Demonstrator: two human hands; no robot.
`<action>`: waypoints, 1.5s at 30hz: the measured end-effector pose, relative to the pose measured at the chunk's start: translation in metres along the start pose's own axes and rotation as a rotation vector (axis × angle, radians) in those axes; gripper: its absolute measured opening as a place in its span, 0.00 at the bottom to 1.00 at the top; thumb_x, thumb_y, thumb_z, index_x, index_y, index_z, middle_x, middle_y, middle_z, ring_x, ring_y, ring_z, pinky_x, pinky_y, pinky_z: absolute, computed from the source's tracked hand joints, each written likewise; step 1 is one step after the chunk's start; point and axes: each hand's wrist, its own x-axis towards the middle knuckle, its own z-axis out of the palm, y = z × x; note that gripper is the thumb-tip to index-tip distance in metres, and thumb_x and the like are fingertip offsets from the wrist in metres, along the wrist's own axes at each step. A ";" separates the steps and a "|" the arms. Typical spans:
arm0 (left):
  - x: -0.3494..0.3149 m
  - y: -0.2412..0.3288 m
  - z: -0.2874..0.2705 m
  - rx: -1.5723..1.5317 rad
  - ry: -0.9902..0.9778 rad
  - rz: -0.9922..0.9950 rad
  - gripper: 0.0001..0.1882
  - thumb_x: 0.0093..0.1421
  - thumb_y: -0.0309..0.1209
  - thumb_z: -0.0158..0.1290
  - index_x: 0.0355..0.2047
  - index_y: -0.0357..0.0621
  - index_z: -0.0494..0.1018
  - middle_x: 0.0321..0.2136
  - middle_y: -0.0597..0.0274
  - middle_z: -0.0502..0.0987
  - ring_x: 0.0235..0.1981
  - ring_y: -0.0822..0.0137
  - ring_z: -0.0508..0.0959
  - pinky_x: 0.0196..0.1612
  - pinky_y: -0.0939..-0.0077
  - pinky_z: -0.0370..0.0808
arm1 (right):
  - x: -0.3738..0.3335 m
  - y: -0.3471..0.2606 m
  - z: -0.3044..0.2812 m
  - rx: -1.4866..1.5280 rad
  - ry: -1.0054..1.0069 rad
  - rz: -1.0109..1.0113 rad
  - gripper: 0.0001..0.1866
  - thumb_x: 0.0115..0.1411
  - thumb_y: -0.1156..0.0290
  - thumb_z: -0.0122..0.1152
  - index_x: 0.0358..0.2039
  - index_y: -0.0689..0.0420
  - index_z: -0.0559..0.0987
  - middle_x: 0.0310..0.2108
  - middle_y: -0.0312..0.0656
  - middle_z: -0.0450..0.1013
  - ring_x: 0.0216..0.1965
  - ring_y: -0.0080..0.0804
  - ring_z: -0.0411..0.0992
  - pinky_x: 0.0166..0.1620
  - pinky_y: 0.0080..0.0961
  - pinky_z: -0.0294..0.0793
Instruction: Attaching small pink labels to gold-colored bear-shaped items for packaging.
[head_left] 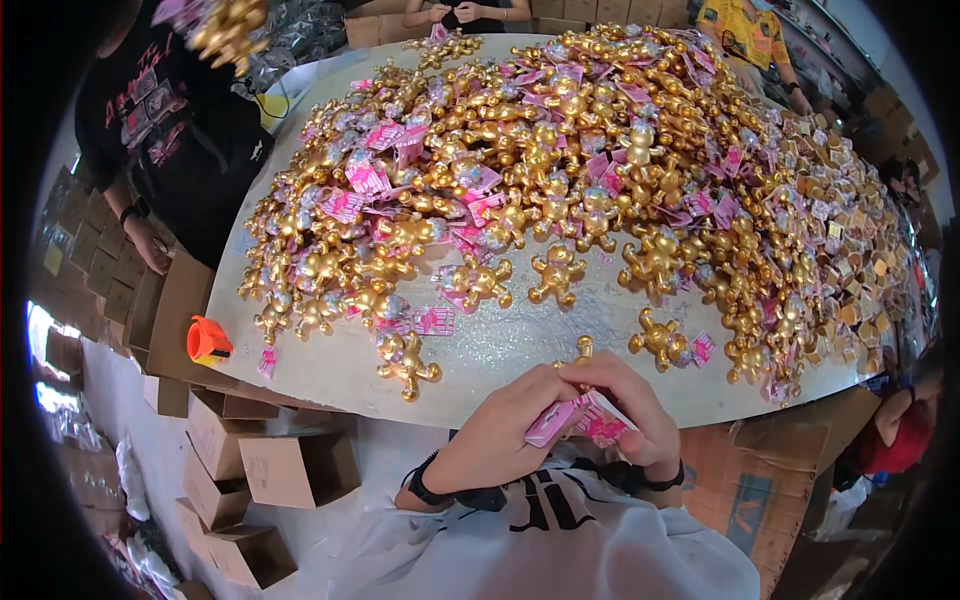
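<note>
Left hand [495, 430]: head view, fingers curled in narrow, pinching a pink card [601, 420] right by the table's near edge!
Right hand [640, 400]: fingertips up against the left's, closed on that same card.
Gold piece [585, 347]: peeking out just beyond the joined fingers; whether they grip it, can't tell.
Gold figurines [480, 130]: what a heap, far edge to middle of the table [530, 350], strays nearer!
Orange container [208, 340]: just beside the table's near-left corner.
</note>
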 end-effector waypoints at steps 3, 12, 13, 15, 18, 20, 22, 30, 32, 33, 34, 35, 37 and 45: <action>-0.002 -0.002 0.002 -0.046 -0.018 -0.015 0.08 0.53 0.22 0.56 0.33 0.38 0.69 0.37 0.56 0.72 0.35 0.60 0.74 0.38 0.73 0.70 | -0.007 -0.004 -0.004 -0.075 -0.004 0.037 0.33 0.54 0.45 0.58 0.47 0.63 0.70 0.34 0.45 0.67 0.34 0.33 0.67 0.38 0.25 0.64; 0.001 0.002 0.001 -0.016 0.263 0.146 0.07 0.54 0.19 0.54 0.31 0.38 0.68 0.35 0.55 0.74 0.34 0.64 0.74 0.39 0.76 0.70 | -0.010 0.018 0.021 -0.012 0.332 -0.123 0.14 0.49 0.79 0.66 0.32 0.57 0.70 0.34 0.42 0.69 0.36 0.35 0.69 0.40 0.30 0.68; 0.000 0.002 0.003 -0.126 0.305 0.122 0.06 0.55 0.19 0.54 0.32 0.38 0.68 0.33 0.55 0.74 0.33 0.66 0.73 0.37 0.77 0.69 | -0.007 0.020 0.025 0.077 0.353 -0.146 0.14 0.48 0.80 0.66 0.31 0.57 0.69 0.34 0.42 0.69 0.37 0.36 0.70 0.41 0.31 0.68; -0.001 0.002 0.011 -0.345 0.387 0.071 0.06 0.56 0.19 0.53 0.32 0.38 0.67 0.30 0.57 0.73 0.30 0.70 0.72 0.34 0.79 0.68 | -0.006 0.025 0.032 0.217 0.341 -0.191 0.13 0.52 0.83 0.62 0.34 0.58 0.68 0.34 0.41 0.70 0.40 0.37 0.70 0.46 0.29 0.67; -0.003 0.000 0.017 -0.303 0.492 0.078 0.07 0.56 0.19 0.53 0.32 0.38 0.66 0.27 0.60 0.70 0.26 0.76 0.67 0.29 0.82 0.63 | -0.010 0.030 0.038 0.306 0.392 -0.211 0.13 0.54 0.84 0.59 0.37 0.59 0.67 0.35 0.42 0.70 0.42 0.34 0.70 0.47 0.26 0.66; -0.001 -0.009 0.018 -0.225 0.529 0.183 0.08 0.55 0.19 0.54 0.31 0.39 0.65 0.24 0.62 0.68 0.24 0.76 0.65 0.27 0.83 0.61 | -0.011 0.030 0.037 0.249 0.399 -0.184 0.15 0.55 0.85 0.57 0.42 0.61 0.67 0.35 0.42 0.71 0.41 0.32 0.70 0.48 0.24 0.65; 0.000 -0.012 0.017 -0.184 0.539 0.248 0.08 0.55 0.19 0.55 0.31 0.40 0.66 0.22 0.64 0.68 0.21 0.77 0.64 0.25 0.83 0.60 | -0.007 0.017 0.041 0.278 0.406 0.031 0.19 0.54 0.85 0.58 0.47 0.61 0.66 0.35 0.41 0.71 0.39 0.30 0.69 0.47 0.23 0.65; 0.002 -0.008 0.011 -0.126 0.349 0.189 0.09 0.50 0.21 0.62 0.27 0.41 0.71 0.20 0.64 0.71 0.20 0.74 0.69 0.23 0.82 0.63 | -0.007 0.031 0.030 0.127 0.388 -0.178 0.07 0.57 0.74 0.61 0.35 0.63 0.75 0.31 0.39 0.69 0.34 0.26 0.65 0.39 0.22 0.64; 0.001 -0.006 0.014 -0.155 0.373 0.164 0.08 0.50 0.20 0.61 0.26 0.41 0.71 0.22 0.64 0.72 0.21 0.76 0.69 0.23 0.82 0.62 | -0.009 0.030 0.033 0.262 0.504 -0.138 0.07 0.57 0.74 0.61 0.33 0.63 0.74 0.31 0.40 0.68 0.33 0.26 0.65 0.38 0.22 0.65; 0.000 -0.007 0.020 -0.165 0.423 0.165 0.08 0.50 0.20 0.61 0.27 0.40 0.71 0.22 0.63 0.73 0.21 0.76 0.69 0.24 0.82 0.63 | -0.009 0.029 0.035 0.329 0.559 -0.118 0.08 0.56 0.73 0.61 0.33 0.63 0.74 0.30 0.40 0.68 0.32 0.27 0.65 0.37 0.22 0.65; 0.000 -0.008 0.024 -0.176 0.473 0.166 0.08 0.50 0.20 0.61 0.27 0.40 0.71 0.23 0.62 0.73 0.22 0.76 0.69 0.24 0.82 0.63 | -0.008 0.029 0.037 0.350 0.594 -0.116 0.08 0.57 0.73 0.61 0.32 0.63 0.73 0.30 0.40 0.68 0.32 0.27 0.65 0.37 0.22 0.65; 0.001 -0.010 0.026 -0.117 0.499 0.213 0.08 0.50 0.20 0.60 0.27 0.40 0.71 0.23 0.61 0.73 0.23 0.76 0.70 0.24 0.83 0.63 | -0.006 0.028 0.039 0.371 0.629 -0.113 0.08 0.57 0.73 0.61 0.32 0.62 0.73 0.29 0.40 0.68 0.32 0.26 0.65 0.37 0.22 0.65; 0.005 -0.011 0.028 0.000 0.544 0.307 0.08 0.51 0.19 0.60 0.26 0.40 0.71 0.24 0.60 0.73 0.25 0.76 0.70 0.25 0.83 0.64 | -0.002 0.027 0.041 0.429 0.665 -0.139 0.08 0.57 0.72 0.61 0.31 0.62 0.72 0.29 0.40 0.67 0.32 0.26 0.65 0.37 0.21 0.66; -0.009 -0.019 0.009 -0.766 0.299 0.023 0.28 0.46 0.18 0.62 0.47 0.40 0.63 0.27 0.72 0.57 0.24 0.82 0.58 0.26 0.87 0.57 | -0.009 0.015 0.047 0.363 0.559 -0.039 0.11 0.54 0.76 0.64 0.35 0.62 0.71 0.29 0.42 0.68 0.32 0.24 0.66 0.37 0.18 0.67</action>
